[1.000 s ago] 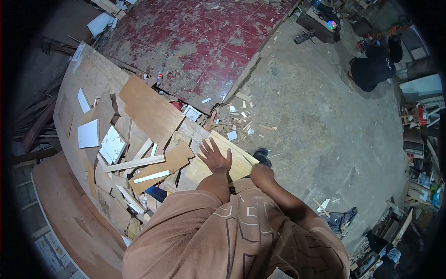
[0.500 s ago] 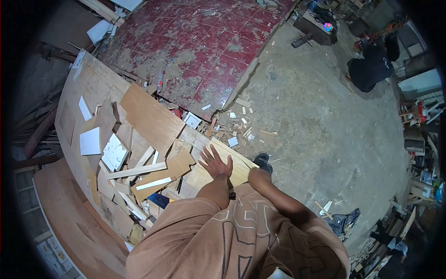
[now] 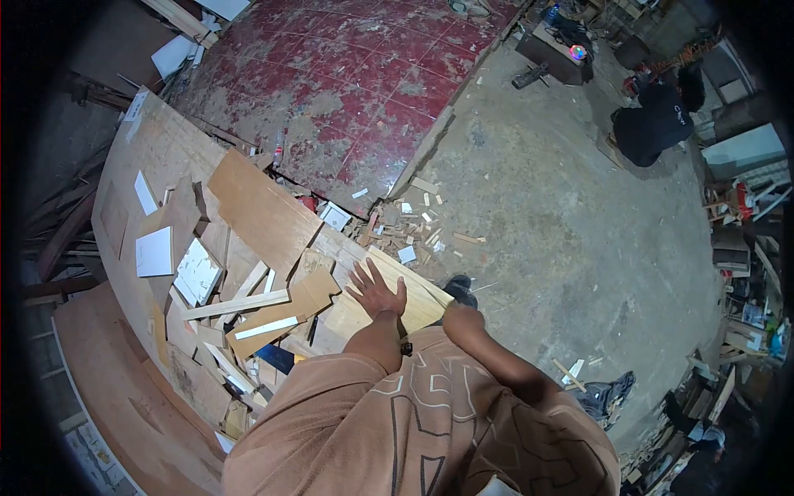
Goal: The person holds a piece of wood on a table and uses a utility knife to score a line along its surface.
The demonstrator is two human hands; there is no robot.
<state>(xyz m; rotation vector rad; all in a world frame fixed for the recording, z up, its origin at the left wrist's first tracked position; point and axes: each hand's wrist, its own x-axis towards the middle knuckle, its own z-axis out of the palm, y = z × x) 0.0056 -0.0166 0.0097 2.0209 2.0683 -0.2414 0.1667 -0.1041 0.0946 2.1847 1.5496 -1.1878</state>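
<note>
My left hand (image 3: 376,291) lies flat with its fingers spread on a pale wooden board (image 3: 412,285). That board rests at the near end of a large, cluttered wood panel. My right hand (image 3: 464,321) is closed in a fist at the board's right edge, close to my legs. A thin dark line shows beside it, but whatever the fist holds is hidden. Left of my left hand are a cut piece of brown sheet (image 3: 313,291), a pale wood strip (image 3: 236,304) and white-faced offcuts (image 3: 198,271).
A brown sheet (image 3: 260,211) lies along the panel's far side. Small wood scraps (image 3: 426,219) litter the concrete floor (image 3: 562,215) beside a raised red-tiled area (image 3: 347,91). A person in dark clothing (image 3: 653,124) crouches at the far right. My dark shoe (image 3: 458,287) stands beside the board.
My right hand has drawn back slightly toward my body along the board's edge. My left hand stays pressed on the board. The whole view has shifted a little.
</note>
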